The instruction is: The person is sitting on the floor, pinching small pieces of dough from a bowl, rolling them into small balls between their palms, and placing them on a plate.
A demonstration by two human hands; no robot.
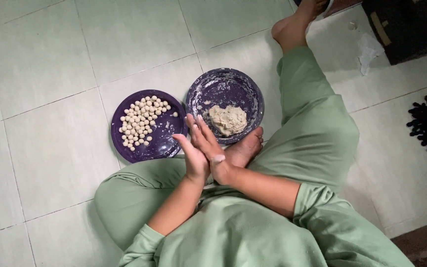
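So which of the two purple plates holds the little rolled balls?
The left purple plate, heaped with small pale balls. The right plate holds one dough lump instead.

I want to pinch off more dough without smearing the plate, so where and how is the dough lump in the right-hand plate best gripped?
Grip the dough lump at its raised upper edge, coming from above with fingertips. It lies as a low, uneven mound near the near side of the purple plate, so a side approach would likely scrape the floury plate surface. Both hands are pressed together just in front of it.
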